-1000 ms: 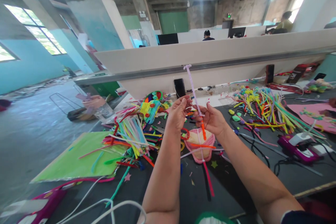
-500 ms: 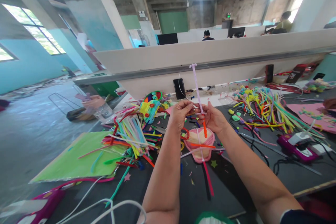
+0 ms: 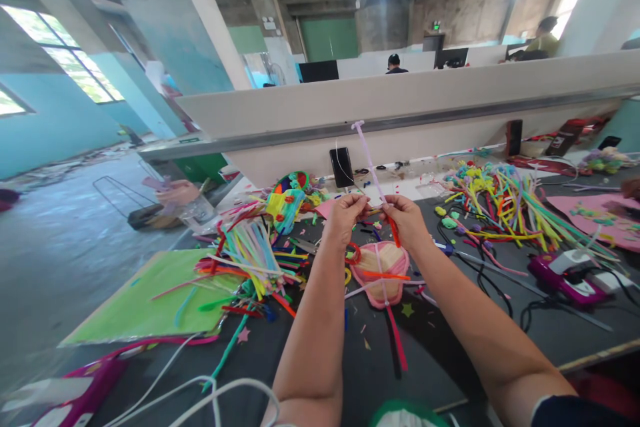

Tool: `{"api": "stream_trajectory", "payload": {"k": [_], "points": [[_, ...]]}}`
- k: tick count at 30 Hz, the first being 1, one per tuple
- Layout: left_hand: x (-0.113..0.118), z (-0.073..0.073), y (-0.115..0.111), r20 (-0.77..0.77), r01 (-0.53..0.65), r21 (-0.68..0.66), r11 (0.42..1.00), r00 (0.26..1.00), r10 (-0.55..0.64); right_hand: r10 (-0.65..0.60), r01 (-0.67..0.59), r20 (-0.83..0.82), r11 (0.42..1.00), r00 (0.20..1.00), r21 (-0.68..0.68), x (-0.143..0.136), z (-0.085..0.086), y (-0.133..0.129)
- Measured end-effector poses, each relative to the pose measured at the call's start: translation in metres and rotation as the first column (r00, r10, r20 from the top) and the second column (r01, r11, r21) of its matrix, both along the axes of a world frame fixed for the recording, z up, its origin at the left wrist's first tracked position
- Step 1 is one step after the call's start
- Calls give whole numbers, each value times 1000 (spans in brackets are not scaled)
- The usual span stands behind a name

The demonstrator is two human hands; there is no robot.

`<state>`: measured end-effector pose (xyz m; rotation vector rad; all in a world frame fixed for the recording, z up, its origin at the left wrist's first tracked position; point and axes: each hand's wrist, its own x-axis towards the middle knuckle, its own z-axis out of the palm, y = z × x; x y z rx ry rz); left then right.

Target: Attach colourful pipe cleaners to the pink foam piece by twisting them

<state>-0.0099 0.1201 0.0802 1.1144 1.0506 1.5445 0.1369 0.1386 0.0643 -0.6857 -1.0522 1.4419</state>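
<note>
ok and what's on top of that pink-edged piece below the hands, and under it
On the pink-edged piece are an orange strip and crossing lilac strips. A red strip sticks out past its near edge. Whatever lies underneath is covered.

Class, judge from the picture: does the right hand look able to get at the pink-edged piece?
Probably yes: the pink-edged piece lies close below the right hand, its surface mostly exposed. However, that hand grips the lilac stem, so its fingers aren't free.
</note>
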Motion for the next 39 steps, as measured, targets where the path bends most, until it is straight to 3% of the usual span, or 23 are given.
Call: {"api": "stream_trajectory", "payload": {"k": [9, 16, 22, 29, 35, 39], "points": [[15, -6, 3, 21, 16, -90, 996, 1000, -14, -64, 62, 29, 996, 998, 64, 0, 0, 1], [30, -7, 3, 92, -32, -63, 998, 995, 38, -158, 155, 26, 984, 987, 92, 1, -3, 2], [36, -8, 2, 59, -60, -15, 998, 996, 61, -123, 126, -47, 989, 991, 74, 3, -4, 4], [39, -7, -1, -138, -65, 79, 995, 988, 76, -45, 58, -135, 994, 990, 91, 3, -5, 7], [38, -7, 1, -109, -202, 97, 975, 971, 212, -9, 10, -112, 1000, 994, 13, 4, -6, 5], [42, -9, 0, -111, -229, 89, 969, 965, 238, -56, 56, -138, 998, 989, -8, 3, -6, 4]]}}
